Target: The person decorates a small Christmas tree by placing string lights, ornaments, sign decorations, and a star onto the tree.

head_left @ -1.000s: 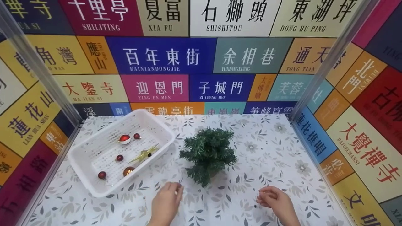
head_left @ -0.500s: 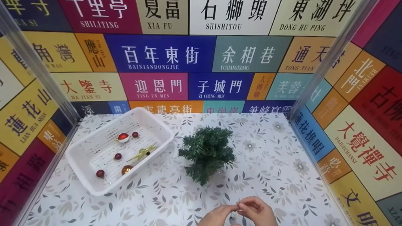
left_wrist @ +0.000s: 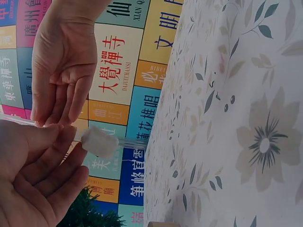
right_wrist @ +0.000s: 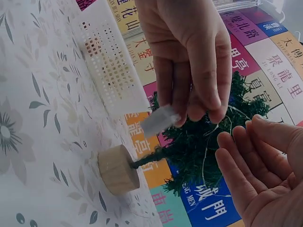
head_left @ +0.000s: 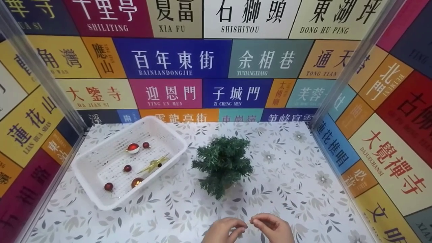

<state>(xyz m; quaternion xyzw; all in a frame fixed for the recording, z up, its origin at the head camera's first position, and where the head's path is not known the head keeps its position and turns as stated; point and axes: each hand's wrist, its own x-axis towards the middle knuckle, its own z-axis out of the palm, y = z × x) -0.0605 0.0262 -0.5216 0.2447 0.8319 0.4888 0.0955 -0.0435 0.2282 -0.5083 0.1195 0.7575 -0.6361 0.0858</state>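
Observation:
My left hand [head_left: 225, 230] and right hand [head_left: 272, 227] are close together at the front of the table, fingertips facing each other. A thin pale wire [right_wrist: 207, 158] loops by the fingers in the right wrist view. A small whitish block [left_wrist: 100, 143] hangs at my left fingertips, which pinch the wire beside it. My right thumb and forefinger pinch at the wire's other side. Beyond the hands stands a small green artificial Christmas tree [head_left: 222, 163] on a round wooden base [right_wrist: 118, 170].
A white perforated basket [head_left: 86, 179] stands at the left. In it lie several red baubles, such as a red and white one [head_left: 133, 148], an orange bauble [head_left: 136, 182] and a gold star [head_left: 153, 164]. Sign-printed walls enclose the flowered tabletop [head_left: 280, 145].
My left hand has moved right from beside the tree to meet the right hand, which has come left and nearer. The fingertips have since drawn slightly apart. Tree and basket stay put.

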